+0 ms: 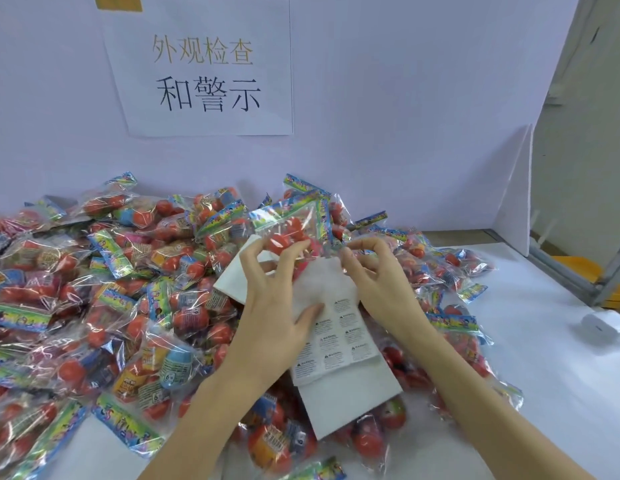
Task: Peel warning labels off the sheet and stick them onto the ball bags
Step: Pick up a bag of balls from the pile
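While the left hand (270, 306) curls its fingertips against the lower edge of a raised ball bag (291, 230), its thumb presses the label sheet (336, 337) flat beneath it. That clear, crinkly bag, with red balls inside and a rainbow-printed header strip, stands lifted just above and beyond both hands. Just to the right, the right hand (381, 282) pinches thumb against forefinger at the bag's lower right corner; whether a peeled label sits in that pinch cannot be told. Below the hands the glossy white sheet carries rows of small rectangular warning labels at its near end, its far half bare, and it lies on a plain white pad (350, 403) resting over the heap. All round, mostly to the left, spreads a pile of bagged balls (94, 289) in shiny cellophane on the white table (544, 393). On the far wall hangs a paper sign (204, 67) with printed characters.
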Action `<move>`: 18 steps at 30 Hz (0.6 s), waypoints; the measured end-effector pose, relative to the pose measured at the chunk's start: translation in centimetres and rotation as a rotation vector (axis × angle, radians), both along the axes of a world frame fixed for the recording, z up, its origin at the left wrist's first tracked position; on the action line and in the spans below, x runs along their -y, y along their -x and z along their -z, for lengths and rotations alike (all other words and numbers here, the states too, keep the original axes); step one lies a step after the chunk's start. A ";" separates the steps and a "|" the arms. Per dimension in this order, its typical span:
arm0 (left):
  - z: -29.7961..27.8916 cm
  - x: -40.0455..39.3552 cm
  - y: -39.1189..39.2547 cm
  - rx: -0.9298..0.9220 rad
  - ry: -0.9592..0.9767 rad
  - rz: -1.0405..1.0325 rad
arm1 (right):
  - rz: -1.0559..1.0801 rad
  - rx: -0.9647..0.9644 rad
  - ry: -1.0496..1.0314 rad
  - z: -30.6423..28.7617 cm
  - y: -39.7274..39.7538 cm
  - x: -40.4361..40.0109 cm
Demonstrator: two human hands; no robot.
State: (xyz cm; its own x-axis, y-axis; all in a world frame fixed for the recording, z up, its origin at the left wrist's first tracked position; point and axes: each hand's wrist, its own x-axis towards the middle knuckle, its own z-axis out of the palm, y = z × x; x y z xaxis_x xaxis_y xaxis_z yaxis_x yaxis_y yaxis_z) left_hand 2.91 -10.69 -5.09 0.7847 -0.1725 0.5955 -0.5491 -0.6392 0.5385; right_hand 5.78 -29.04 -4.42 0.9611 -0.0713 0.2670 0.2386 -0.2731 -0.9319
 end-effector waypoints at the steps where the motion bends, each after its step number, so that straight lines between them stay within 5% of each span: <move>1: 0.1 -0.1 -0.1 -0.023 0.014 -0.033 | -0.011 -0.017 0.046 -0.2 0.1 0.4; 9: 0.0 -0.6 -0.4 -0.090 0.061 -0.187 | -0.123 0.022 0.586 -1.0 2.1 1.9; 18: -0.1 -0.7 -0.1 -0.026 0.123 -0.210 | -0.186 0.095 0.766 -1.0 2.1 1.4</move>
